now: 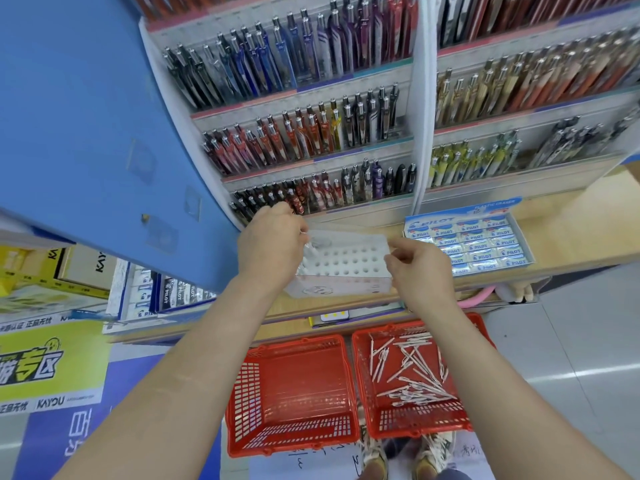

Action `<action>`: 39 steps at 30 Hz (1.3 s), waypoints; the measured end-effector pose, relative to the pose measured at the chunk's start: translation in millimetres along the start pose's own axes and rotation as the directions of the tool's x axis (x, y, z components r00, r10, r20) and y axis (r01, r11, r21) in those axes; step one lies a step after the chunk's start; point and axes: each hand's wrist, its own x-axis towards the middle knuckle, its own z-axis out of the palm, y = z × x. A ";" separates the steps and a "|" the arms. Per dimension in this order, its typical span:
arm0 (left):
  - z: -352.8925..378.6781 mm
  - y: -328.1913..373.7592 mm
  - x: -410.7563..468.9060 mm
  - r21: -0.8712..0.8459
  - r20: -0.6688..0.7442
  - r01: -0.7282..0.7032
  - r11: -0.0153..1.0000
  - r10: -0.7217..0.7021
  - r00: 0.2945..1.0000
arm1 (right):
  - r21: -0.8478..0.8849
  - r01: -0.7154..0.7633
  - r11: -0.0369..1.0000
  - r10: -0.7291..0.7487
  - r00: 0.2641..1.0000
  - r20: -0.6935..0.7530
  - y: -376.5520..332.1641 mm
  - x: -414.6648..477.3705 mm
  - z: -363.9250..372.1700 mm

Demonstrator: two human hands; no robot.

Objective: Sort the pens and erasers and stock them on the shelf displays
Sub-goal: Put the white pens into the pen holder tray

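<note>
A white pen holder (346,263) with several round holes stands on the wooden ledge below the pen displays. My left hand (270,244) is at its left end, fingers curled, pinching a clear pen (308,252) that stands in the holder. At the holder's right top corner, my right hand (419,268) grips the edge with curled fingers. A red basket (450,420) on the floor holds several loose white pens (412,372). Beside it, the left red basket (294,393) has nothing in it. A blue Pilot eraser box (519,237), full of erasers, sits on the ledge to the right.
Tiered racks of pens (311,133) fill the wall ahead, with a second rack (519,98) to the right. A blue panel (86,116) stands at the left, with Pilot boxes (166,296) under it. My shoes (374,459) are behind the baskets on grey floor.
</note>
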 end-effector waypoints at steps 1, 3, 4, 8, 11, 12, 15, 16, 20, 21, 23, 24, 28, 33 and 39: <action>1.2 -0.4 -0.4 0.003 -0.005 -0.005 1.000 0.005 1.000 | 0.002 0.003 1.000 -0.003 1.000 -0.008 -1.5 0.0 -1.1; 3.5 -2.0 -2.1 -0.004 -0.012 -0.012 1.000 0.012 1.000 | 0.023 0.002 1.000 -0.002 1.000 -0.008 -3.9 0.0 -2.5; 4.2 -2.9 -3.4 -0.015 -0.013 -0.008 1.000 0.008 1.000 | 0.042 0.004 0.999 -0.004 1.000 -0.004 -4.8 -0.4 -2.6; 2.7 -5.9 -9.8 -0.099 -0.060 0.005 0.995 -0.011 0.998 | 0.080 0.008 0.997 -0.007 1.000 -0.015 -3.1 -1.6 -3.7; -8.0 -6.8 -17.9 -0.131 -0.159 -0.037 0.991 0.016 0.987 | 0.101 0.004 0.995 0.001 0.999 -0.052 -0.1 -8.3 -22.7; -13.4 -4.8 -22.9 -0.145 -0.204 -0.066 0.987 0.035 0.978 | 0.137 -0.001 0.991 0.011 0.997 -0.070 3.0 -12.0 -33.0; -27.3 9.2 -46.9 -0.225 -0.317 -0.177 0.958 0.100 0.943 | 0.235 -0.036 0.971 0.068 0.990 -0.127 23.8 -27.1 -69.7; -28.7 15.9 -57.7 -0.251 -0.325 -0.211 0.945 0.123 0.938 | 0.229 -0.046 0.972 0.079 0.987 -0.139 33.5 -33.1 -82.2; 3.0 42.6 -100.8 -0.302 -0.186 -0.315 0.900 0.268 0.945 | 0.166 -0.156 0.974 0.179 0.975 -0.134 82.3 -59.6 -119.1; 21.0 48.1 -110.1 -0.303 -0.124 -0.326 0.895 0.302 0.945 | 0.158 -0.198 0.967 0.219 0.967 -0.129 98.2 -65.6 -123.4; 66.0 59.0 -126.8 -0.317 0.054 -0.312 0.896 0.346 0.937 | 0.129 -0.285 0.950 0.300 0.947 -0.113 139.2 -75.6 -124.0; 91.5 63.0 -134.3 -0.321 0.143 -0.294 0.900 0.353 0.925 | 0.108 -0.322 0.941 0.332 0.939 -0.094 160.8 -79.3 -120.5; 213.6 71.7 -159.2 -0.309 0.412 -0.193 0.931 0.314 0.855 | -0.023 -0.409 0.912 0.409 0.913 -0.012 268.4 -79.3 -81.6; 411.6 78.6 -179.6 -0.248 0.610 -0.099 0.964 0.235 0.757 | -0.298 -0.272 0.915 0.322 0.937 0.133 426.0 -42.0 5.9; 653.5 80.9 -207.7 -0.124 0.685 -0.169 0.978 0.208 0.698 | -0.515 -0.088 0.852 0.297 0.893 0.337 625.0 7.8 131.3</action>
